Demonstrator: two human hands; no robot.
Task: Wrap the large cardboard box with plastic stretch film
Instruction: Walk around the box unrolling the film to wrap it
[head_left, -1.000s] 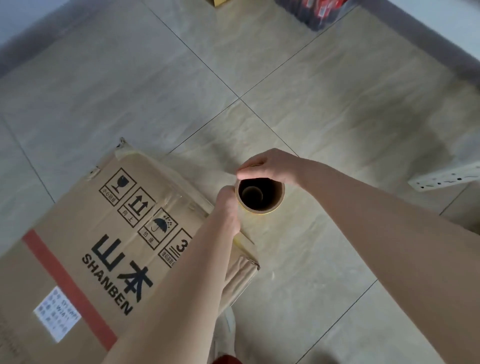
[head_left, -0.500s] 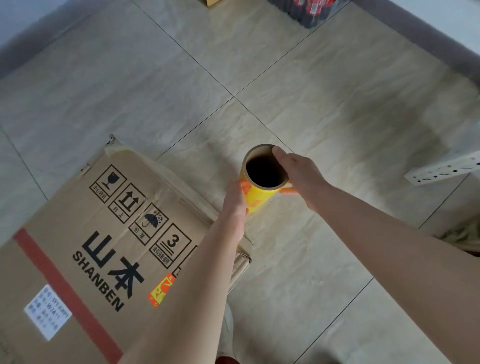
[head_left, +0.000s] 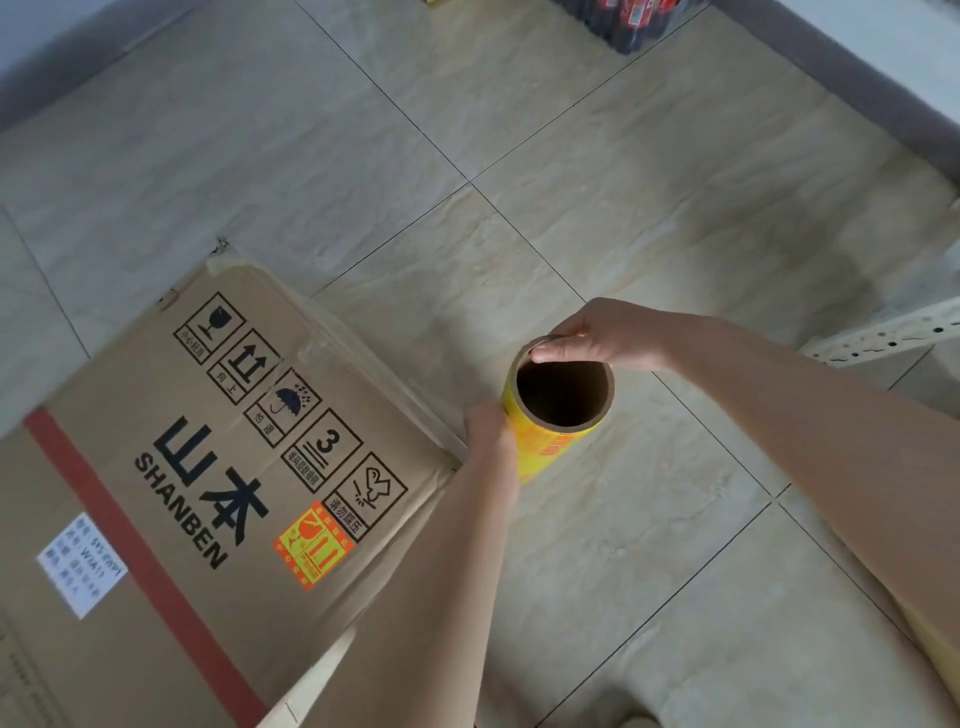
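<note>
1. The film roll (head_left: 563, 415) is held upright just off the corner of the cardboard box (head_left: 208, 467), its hollow core open towards me; I judge it stiff along the core, fairly weighty, and slick on its yellow printed wall.
2. I would take hold at the core ends so that the roll can turn; squeezing the film wall would likely drag.
3. Both hands are on it: the left hand (head_left: 491, 441) grips its side; the right hand (head_left: 597, 340) pinches the top rim, thumb on the lip.
4. The box lies printed face up on the tiled floor (head_left: 675, 208); bulky, probably firm at the edges and yielding in the panels; I cannot tell whether film clings to it yet.
5. A perforated metal strip (head_left: 883, 335) lies well apart at the right.
</note>
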